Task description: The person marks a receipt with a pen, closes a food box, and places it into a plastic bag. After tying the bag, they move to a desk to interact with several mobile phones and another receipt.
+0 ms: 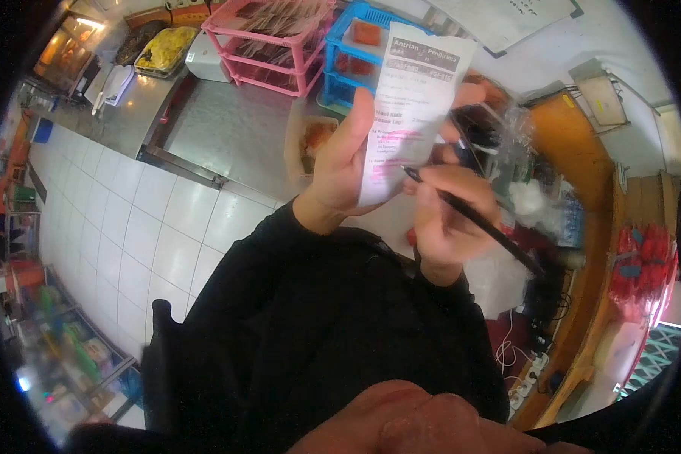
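A long printed paper slip (412, 98) with pink highlighted lines stands in my left hand (340, 170), its thumb along the left edge and fingertips showing at the right edge. My right hand (458, 216), slightly blurred, is closed round a black pen (484, 223). The pen's tip touches or hovers just over the lower part of the slip, near the pink marks; which of the two I cannot tell. Left of my left hand, an open box with orange-brown food (315, 141) sits on the metal counter (227, 129).
Pink stacked racks (268, 45) and a blue rack (348, 76) stand at the counter's back. A tray of yellow food (166, 51) lies back left. Plastic bags (530, 200) crowd the right side. White cables (511, 352) and power strips hang low right.
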### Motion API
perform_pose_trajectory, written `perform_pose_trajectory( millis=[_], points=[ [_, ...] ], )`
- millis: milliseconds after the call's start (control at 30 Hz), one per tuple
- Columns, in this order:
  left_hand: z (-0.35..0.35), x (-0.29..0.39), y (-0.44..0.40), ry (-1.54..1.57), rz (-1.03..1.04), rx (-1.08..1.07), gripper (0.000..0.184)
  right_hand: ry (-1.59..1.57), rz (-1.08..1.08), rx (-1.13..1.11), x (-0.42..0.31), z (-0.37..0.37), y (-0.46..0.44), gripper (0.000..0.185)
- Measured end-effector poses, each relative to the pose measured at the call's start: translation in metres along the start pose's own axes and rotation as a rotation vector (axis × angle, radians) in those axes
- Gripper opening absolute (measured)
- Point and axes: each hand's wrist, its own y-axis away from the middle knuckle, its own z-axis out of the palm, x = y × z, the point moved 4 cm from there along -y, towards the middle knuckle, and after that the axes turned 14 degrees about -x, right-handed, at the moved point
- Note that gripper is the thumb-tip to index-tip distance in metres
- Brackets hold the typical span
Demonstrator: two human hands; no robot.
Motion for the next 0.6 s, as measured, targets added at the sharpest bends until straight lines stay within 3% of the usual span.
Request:
perform_pose_trajectory(
  millis=[67,367,467,567,600],
  points=[
    [-0.001,0.002,-0.002,0.013,0.031,-0.002,0.072,0.076,0.005,-0.097,0.004,0.001,-0.003,0.021],
    [-0.012,0.017,0.001,0.098,0.078,-0.05,0.07,0.071,-0.051,-0.065,0.009,0.009,-0.007,0.022],
    [-0.019,0.024,0.002,0.138,0.083,-0.082,0.069,0.2,-0.048,-0.138,0.007,0.022,-0.008,0.02],
    [-0.017,0.019,-0.002,0.161,0.089,-0.032,0.068,0.08,-0.032,-0.061,0.011,0.011,-0.005,0.019],
    [-0.018,0.021,-0.002,0.167,0.092,-0.002,0.068,0.132,-0.039,-0.181,0.008,0.016,-0.01,0.019]
  ],
)
